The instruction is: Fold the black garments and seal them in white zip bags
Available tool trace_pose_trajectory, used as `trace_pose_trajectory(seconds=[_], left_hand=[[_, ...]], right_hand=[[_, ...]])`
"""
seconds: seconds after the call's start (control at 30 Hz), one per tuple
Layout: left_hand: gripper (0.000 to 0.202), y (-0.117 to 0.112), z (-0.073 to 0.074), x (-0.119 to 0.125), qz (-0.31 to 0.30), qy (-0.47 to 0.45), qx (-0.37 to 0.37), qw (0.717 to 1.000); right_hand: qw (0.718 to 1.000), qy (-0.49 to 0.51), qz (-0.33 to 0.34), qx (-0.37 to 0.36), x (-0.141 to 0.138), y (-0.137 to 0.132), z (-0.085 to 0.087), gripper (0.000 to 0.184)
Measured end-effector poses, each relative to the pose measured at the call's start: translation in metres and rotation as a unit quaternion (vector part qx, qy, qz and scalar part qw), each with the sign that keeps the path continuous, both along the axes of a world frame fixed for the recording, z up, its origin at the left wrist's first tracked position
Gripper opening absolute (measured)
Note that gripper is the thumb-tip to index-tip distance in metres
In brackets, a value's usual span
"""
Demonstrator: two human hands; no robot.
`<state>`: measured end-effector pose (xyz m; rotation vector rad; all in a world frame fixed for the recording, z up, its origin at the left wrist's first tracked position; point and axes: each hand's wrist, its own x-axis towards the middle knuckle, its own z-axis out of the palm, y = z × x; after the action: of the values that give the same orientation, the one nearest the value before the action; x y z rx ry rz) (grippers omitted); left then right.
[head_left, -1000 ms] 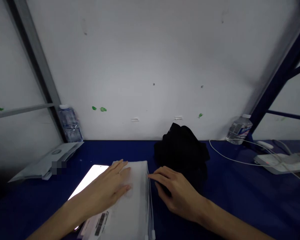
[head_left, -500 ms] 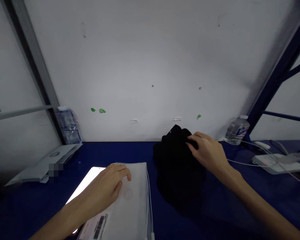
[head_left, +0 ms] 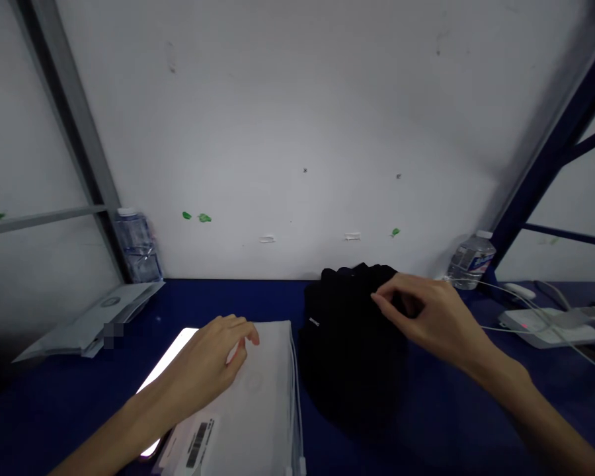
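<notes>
A black fabric bundle with a small pale label lies in a heap on the blue tabletop; I cannot tell what kind of item it is. My right hand is at its upper right edge, thumb and forefinger closed in a pinch on the cloth. Over a white translucent zip pouch hovers or rests my left hand, palm down, fingers loosely bent with the thumb apart and nothing in it. Partly hidden beneath the left wrist is a phone with a lit white screen.
Papers lie at the left, before a water bottle. Another water bottle stands at the back right. A white power strip with cables lies at the right. A white wall closes off the back.
My right hand has moved slightly down and toward me. The black fabric's top has dropped and spread, and its pale label now shows at the left. My left hand is nearly still.
</notes>
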<state>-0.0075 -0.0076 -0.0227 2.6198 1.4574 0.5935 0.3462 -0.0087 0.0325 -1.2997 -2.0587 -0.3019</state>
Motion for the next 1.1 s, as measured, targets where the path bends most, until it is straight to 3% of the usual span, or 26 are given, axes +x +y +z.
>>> trace_pose_trajectory(seconds=[0.07, 0.1, 0.2, 0.33, 0.47, 0.6, 0.7, 0.83, 0.97, 1.1], left_hand=[[0.027, 0.001, -0.004, -0.002, -0.010, 0.000, 0.004, 1.000], [0.026, 0.002, -0.005, -0.002, -0.014, 0.002, 0.004, 1.000], [0.027, 0.000, -0.006, -0.001, -0.016, 0.013, -0.005, 1.000], [0.026, -0.003, -0.002, 0.001, -0.015, 0.009, -0.013, 1.000], [0.026, -0.003, -0.001, 0.002, -0.017, -0.004, -0.014, 1.000], [0.024, -0.002, -0.005, 0.000, -0.020, 0.003, -0.014, 1.000], [0.024, 0.000, -0.006, -0.001, -0.012, 0.010, -0.021, 1.000], [0.025, 0.001, -0.004, -0.001, -0.009, 0.021, -0.029, 0.999], [0.025, 0.001, -0.004, 0.000, -0.015, 0.027, -0.026, 0.999], [0.025, 0.000, -0.005, 0.001, -0.016, 0.031, -0.032, 0.999]], right_hand=[[0.988, -0.039, -0.135, 0.061, 0.001, 0.009, -0.014, 0.036], [0.981, -0.062, -0.174, 0.058, 0.002, 0.014, -0.021, 0.046], [0.968, -0.118, -0.219, 0.019, 0.001, 0.025, -0.040, 0.054], [0.974, -0.146, -0.174, 0.008, 0.006, 0.035, -0.051, 0.020], [0.979, -0.114, -0.161, 0.050, 0.018, 0.041, -0.029, 0.031], [0.976, 0.001, -0.120, 0.184, 0.024, 0.059, 0.008, 0.036], [0.986, -0.027, -0.080, 0.147, 0.023, 0.082, 0.018, 0.045], [0.988, -0.102, -0.089, 0.070, 0.017, 0.099, -0.001, 0.043], [0.989, -0.095, -0.099, 0.053, 0.001, 0.080, -0.029, 0.030], [0.995, -0.058, -0.076, 0.026, -0.016, 0.061, -0.047, 0.038]])
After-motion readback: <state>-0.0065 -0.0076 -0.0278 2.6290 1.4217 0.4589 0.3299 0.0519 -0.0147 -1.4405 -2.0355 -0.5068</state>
